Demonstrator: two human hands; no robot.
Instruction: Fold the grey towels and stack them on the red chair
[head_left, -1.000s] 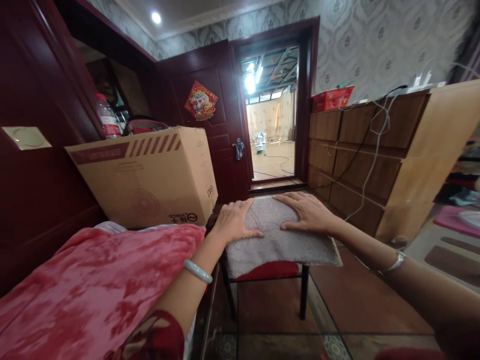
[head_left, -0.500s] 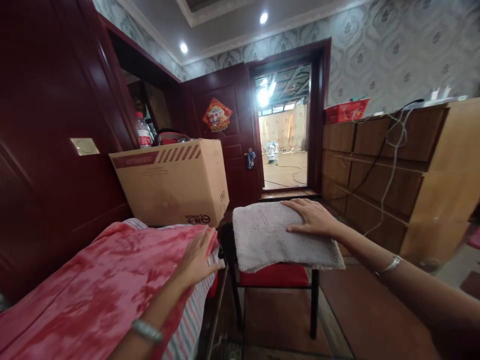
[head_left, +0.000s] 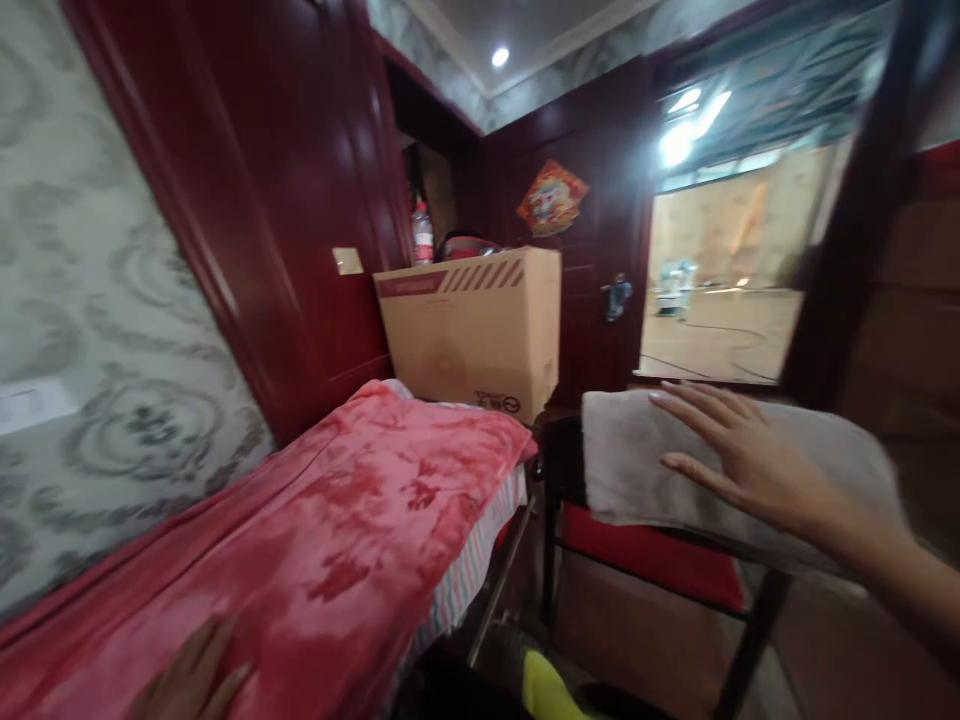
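Observation:
My right hand (head_left: 739, 450) is open, fingers spread flat, over a folded grey towel (head_left: 637, 460) that lies on a red-seated stool (head_left: 652, 555) with black legs. My left hand (head_left: 191, 680) rests at the bottom left on a red and pink blanket (head_left: 337, 530) that covers a bed; only part of it shows and it is blurred, with the fingers seeming to lie flat on the cloth.
A cardboard box (head_left: 472, 325) stands at the far end of the bed, with a water bottle (head_left: 423, 232) behind it. Dark red wood panels (head_left: 285, 200) and patterned wallpaper (head_left: 97, 380) run along the left. An open doorway (head_left: 720, 290) lies ahead. A yellow-green object (head_left: 551, 690) sits on the floor.
The view has swung left. My left hand has left the grey towel and moved down onto the red blanket, then back along it. My right hand has stayed on the towel.

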